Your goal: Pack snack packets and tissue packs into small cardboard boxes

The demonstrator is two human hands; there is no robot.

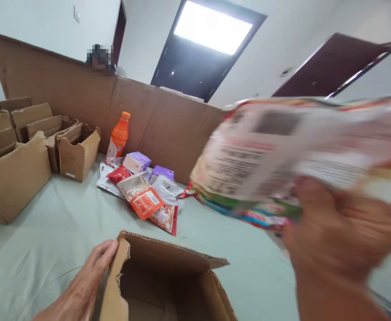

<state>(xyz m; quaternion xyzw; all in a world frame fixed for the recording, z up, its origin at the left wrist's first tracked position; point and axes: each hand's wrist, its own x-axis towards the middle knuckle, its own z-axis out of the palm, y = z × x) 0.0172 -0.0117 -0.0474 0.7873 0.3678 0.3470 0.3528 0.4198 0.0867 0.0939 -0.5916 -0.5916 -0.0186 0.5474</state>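
Note:
My left hand [93, 272] is closed on the upper left edge of a cardboard box [169, 247], which has its top open and a ragged notch in its near left wall. The part of the box's inside that shows holds nothing I can make out. On the right, my right hand [336, 232] grips a large printed plastic bag [275, 156] by its lower edge, held up above the table. Motion blurs both the bag and that hand, and the bag's contents are hidden.
Snack packets [145, 198] and purple cartons [137, 161] lie in a pile beside an upright orange bottle [118, 136]. Several cardboard boxes [18, 178] stand at the left on the pale green cloth [65, 214]. A tall cardboard partition [169, 120] runs behind, with a person's head [100, 57] above it.

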